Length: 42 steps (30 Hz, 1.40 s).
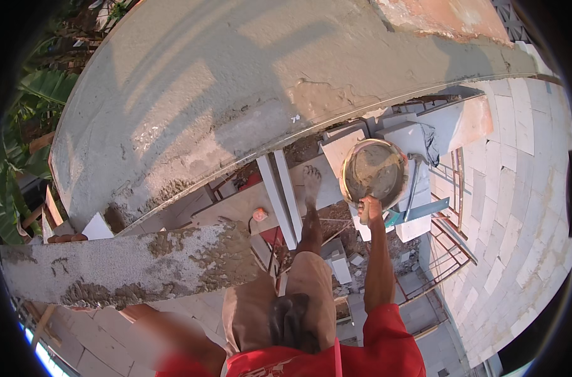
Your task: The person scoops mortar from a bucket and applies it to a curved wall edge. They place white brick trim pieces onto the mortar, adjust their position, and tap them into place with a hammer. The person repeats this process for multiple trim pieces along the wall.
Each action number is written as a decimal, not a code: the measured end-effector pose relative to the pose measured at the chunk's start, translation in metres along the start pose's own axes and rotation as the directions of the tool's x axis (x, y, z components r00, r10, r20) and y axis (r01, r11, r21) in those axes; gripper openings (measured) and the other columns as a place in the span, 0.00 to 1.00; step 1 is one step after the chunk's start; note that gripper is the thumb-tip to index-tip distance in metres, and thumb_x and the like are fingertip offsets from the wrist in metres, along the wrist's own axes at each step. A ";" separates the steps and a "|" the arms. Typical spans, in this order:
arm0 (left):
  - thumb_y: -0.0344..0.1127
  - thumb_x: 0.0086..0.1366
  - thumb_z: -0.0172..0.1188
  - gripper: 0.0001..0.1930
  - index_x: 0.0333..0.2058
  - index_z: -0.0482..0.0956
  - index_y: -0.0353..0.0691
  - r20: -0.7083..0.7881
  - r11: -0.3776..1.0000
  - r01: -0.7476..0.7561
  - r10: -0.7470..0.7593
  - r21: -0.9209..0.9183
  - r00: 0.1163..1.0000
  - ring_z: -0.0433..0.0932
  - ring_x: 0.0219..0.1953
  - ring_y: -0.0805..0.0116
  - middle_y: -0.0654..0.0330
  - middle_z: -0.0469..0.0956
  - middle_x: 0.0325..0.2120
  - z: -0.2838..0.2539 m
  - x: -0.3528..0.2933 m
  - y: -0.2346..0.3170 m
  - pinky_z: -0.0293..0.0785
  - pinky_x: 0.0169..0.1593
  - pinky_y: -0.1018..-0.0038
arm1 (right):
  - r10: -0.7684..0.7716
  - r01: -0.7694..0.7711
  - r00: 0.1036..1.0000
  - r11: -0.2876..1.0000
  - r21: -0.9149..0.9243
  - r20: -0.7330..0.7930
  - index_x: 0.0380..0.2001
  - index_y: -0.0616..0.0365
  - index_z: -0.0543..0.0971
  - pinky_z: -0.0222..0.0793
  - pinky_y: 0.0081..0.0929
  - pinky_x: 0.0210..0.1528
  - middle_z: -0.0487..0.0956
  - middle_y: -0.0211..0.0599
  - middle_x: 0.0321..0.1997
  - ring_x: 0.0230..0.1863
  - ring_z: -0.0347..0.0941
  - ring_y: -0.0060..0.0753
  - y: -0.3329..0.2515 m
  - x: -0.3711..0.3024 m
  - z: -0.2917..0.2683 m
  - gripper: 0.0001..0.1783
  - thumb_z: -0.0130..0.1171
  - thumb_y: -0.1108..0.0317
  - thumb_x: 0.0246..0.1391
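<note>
My left hand (69,238) grips a long pale-grey board (122,261) from below, fingers curled over its far edge; most of the hand is hidden under it. Wet mortar (226,257) is smeared over the board, thickest at its right end. My right hand (372,206) is closed around the wooden handle of a trowel (364,215). The trowel reaches into a round bucket (344,179) of grey mortar (375,168), and its blade is hard to make out. Beyond both hands curves a broad, wet-looking mortar-coated surface (192,107).
A hammer (414,182) and a teal-handled saw (427,209) lie right of the bucket on pale blocks. My bare foot (312,182) stands on planks beside two long white bars (278,198). Scaffold rails (446,264) and a block wall (506,188) are on the right. Rubble lies below.
</note>
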<state>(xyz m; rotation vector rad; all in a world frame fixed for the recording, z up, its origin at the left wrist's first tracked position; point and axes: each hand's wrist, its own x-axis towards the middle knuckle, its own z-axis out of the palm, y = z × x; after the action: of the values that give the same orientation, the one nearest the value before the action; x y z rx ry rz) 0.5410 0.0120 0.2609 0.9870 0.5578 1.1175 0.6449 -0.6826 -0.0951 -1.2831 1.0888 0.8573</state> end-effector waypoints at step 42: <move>0.66 0.50 0.74 0.45 0.61 0.76 0.43 -0.097 0.622 0.267 -0.488 -0.736 0.868 0.80 0.53 0.51 0.54 0.81 0.52 0.083 -0.139 -0.010 0.78 0.60 0.51 | -0.210 0.770 0.226 -0.559 -0.307 0.951 0.57 0.72 0.68 0.76 0.54 0.39 0.83 0.63 0.41 0.38 0.82 0.67 -0.106 -0.609 0.398 0.31 0.67 0.63 0.58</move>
<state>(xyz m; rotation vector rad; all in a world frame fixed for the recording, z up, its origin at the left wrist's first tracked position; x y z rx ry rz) 0.5602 -0.1486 0.2794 0.0049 0.4786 0.9584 0.6233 -0.2519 0.5003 -2.2797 -1.3830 0.6635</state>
